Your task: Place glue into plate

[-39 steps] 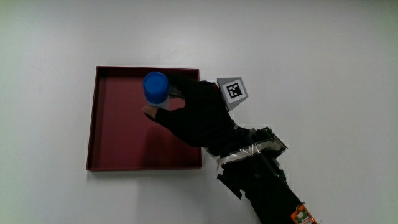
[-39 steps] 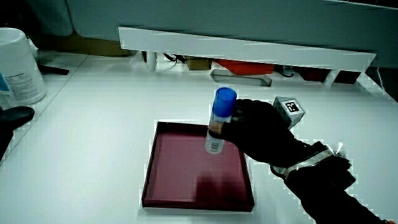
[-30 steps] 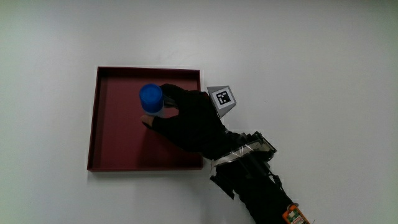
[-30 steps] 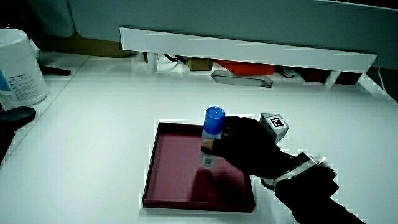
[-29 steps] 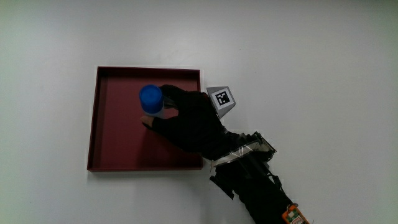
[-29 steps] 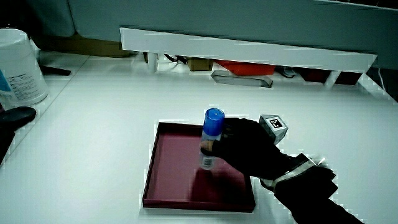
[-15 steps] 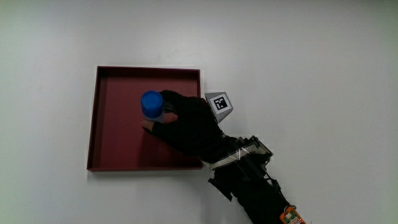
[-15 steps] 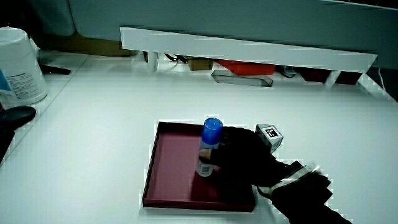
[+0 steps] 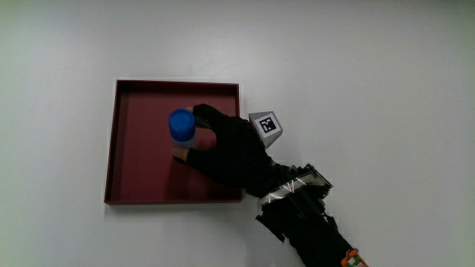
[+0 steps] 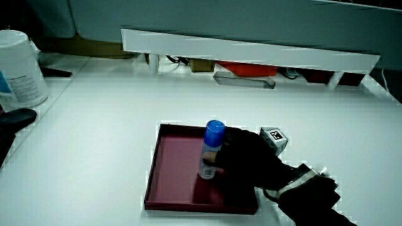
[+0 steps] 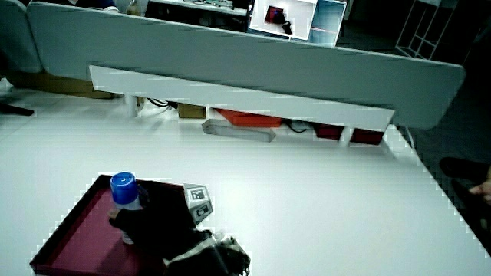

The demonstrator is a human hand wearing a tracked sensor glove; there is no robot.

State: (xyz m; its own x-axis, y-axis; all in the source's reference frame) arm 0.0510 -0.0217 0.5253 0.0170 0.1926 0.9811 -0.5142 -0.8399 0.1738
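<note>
A glue stick with a blue cap [image 9: 181, 124] [image 10: 211, 149] [image 11: 123, 191] stands upright inside a dark red square plate [image 9: 141, 165] [image 10: 173, 179] [image 11: 73, 238], its base on the plate's floor. The gloved hand [image 9: 226, 152] [image 10: 245, 163] [image 11: 153, 222] reaches over the plate's edge and wraps its fingers around the stick's body. A patterned cube [image 9: 267, 124] [image 10: 273, 136] [image 11: 197, 198] sits on the back of the hand.
A white tub [image 10: 17, 66] stands at the table's edge, with a dark object [image 10: 14, 117] nearer to the person than it. A low white partition [image 10: 251, 50] [image 11: 238, 96] runs along the table, with small items under it.
The hand has lowered the glue stick from above the plate down onto the plate's floor. In the last half second it has hardly moved.
</note>
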